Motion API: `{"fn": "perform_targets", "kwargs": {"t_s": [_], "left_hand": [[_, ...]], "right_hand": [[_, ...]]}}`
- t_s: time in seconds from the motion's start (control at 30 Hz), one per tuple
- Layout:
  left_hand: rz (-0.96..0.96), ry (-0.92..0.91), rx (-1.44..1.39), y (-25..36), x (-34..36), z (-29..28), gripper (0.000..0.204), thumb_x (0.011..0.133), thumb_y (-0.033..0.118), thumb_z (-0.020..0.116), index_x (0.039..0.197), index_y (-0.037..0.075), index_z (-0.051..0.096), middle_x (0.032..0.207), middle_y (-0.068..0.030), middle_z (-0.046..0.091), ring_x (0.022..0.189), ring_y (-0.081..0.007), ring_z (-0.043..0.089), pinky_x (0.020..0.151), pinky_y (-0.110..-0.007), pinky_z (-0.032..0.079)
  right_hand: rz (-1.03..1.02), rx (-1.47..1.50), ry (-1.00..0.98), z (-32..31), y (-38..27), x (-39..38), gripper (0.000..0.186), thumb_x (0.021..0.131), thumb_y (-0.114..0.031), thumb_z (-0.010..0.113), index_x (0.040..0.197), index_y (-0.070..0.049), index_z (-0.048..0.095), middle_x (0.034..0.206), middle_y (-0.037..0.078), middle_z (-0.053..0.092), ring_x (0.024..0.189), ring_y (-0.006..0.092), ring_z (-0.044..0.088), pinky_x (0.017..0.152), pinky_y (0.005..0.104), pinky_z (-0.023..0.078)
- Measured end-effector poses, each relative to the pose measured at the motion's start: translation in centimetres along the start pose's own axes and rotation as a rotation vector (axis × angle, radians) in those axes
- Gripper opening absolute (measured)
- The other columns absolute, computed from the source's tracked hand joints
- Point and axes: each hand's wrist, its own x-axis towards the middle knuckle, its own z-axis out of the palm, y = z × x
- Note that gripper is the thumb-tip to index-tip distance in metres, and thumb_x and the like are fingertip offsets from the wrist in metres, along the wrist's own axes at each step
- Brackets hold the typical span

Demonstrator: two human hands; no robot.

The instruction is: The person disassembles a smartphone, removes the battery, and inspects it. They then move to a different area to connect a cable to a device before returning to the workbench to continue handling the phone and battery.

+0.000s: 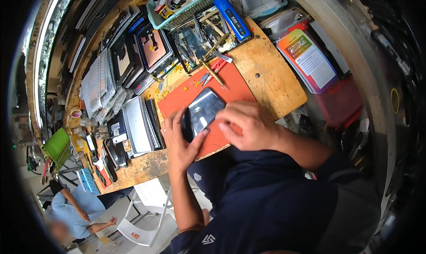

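Note:
A dark, glossy phone [205, 106] lies slanted on an orange-red work mat [237, 87], light reflecting off its surface. My left hand [178, 140] grips its near left end, with the fingers along the left edge and the thumb at the lower edge. Over the phone's right edge is my right hand [248, 126], its fingers curled together; whatever they hold, if anything, is hidden. Beyond the phone, tweezers [205, 78] and a brass-coloured pen-like tool [215, 75] rest at the mat's far side.
Behind the mat stand a tool tray [195, 43], a blue box-shaped device [233, 18] and a green basket [162, 23]. Bubble-wrapped panels [95, 87] and a pale flat tray [136, 125] lie left. A folding chair [140, 232] and another person [80, 205] are lower left.

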Motion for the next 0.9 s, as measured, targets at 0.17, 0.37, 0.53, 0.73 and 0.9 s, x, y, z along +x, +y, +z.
{"fn": "perform_targets", "kwargs": {"t_s": [0.17, 0.37, 0.53, 0.73, 0.9], "left_hand": [[0.018, 0.072, -0.101, -1.6, -3.1, 0.2, 0.085, 0.076, 0.02, 0.091, 0.151, 0.005, 0.054, 0.137, -0.0188, 0.058, 0.128, -0.0389, 0.055, 0.112, -0.049, 0.043], [0.067, 0.049, -0.213, -2.8, -3.3, -1.5, 0.087, 0.074, 0.014, 0.087, 0.152, 0.003, 0.051, 0.132, -0.02, 0.061, 0.124, -0.04, 0.059, 0.112, -0.048, 0.045], [0.18, 0.047, -0.205, -3.4, -2.0, -2.1, 0.082, 0.074, 0.026, 0.09, 0.144, -0.001, 0.055, 0.117, -0.0218, 0.062, 0.11, -0.0414, 0.059, 0.1, -0.05, 0.048], [0.172, 0.221, -0.236, -4.6, -3.2, -1.0, 0.061, 0.083, 0.023, 0.088, 0.133, -0.001, 0.065, 0.107, -0.0211, 0.07, 0.099, -0.0397, 0.067, 0.091, -0.047, 0.054], [0.028, 0.341, -0.403, -5.0, -3.0, 0.1, 0.038, 0.096, 0.013, 0.077, 0.13, 0.0, 0.067, 0.109, -0.0188, 0.077, 0.096, -0.0351, 0.075, 0.087, -0.044, 0.058]], "right_hand": [[0.146, -0.136, 0.025, -1.9, 2.3, 2.1, 0.018, 0.091, -0.005, 0.074, 0.107, -0.003, 0.066, 0.089, 0.014, 0.068, 0.08, 0.034, 0.071, 0.07, 0.0448, 0.056], [0.197, -0.261, 0.047, -1.1, 1.8, 2.5, 0.013, 0.09, -0.003, 0.074, 0.099, -0.002, 0.065, 0.087, 0.015, 0.067, 0.075, 0.0345, 0.07, 0.068, 0.0457, 0.056], [0.154, -0.518, 0.044, 0.5, 1.2, 7.0, 0.018, 0.094, -0.017, 0.075, 0.095, -0.002, 0.064, 0.088, 0.017, 0.068, 0.079, 0.0395, 0.071, 0.07, 0.05, 0.056], [0.065, -0.785, -0.167, 1.9, 5.1, 11.6, 0.02, 0.096, -0.02, 0.071, 0.097, -0.001, 0.066, 0.092, 0.02, 0.068, 0.087, 0.0419, 0.071, 0.074, 0.0548, 0.056], [-0.119, -0.642, -0.154, 0.9, 0.2, 11.1, 0.015, 0.096, -0.011, 0.069, 0.104, -0.002, 0.061, 0.091, 0.02, 0.065, 0.083, 0.043, 0.068, 0.072, 0.055, 0.053]]}}
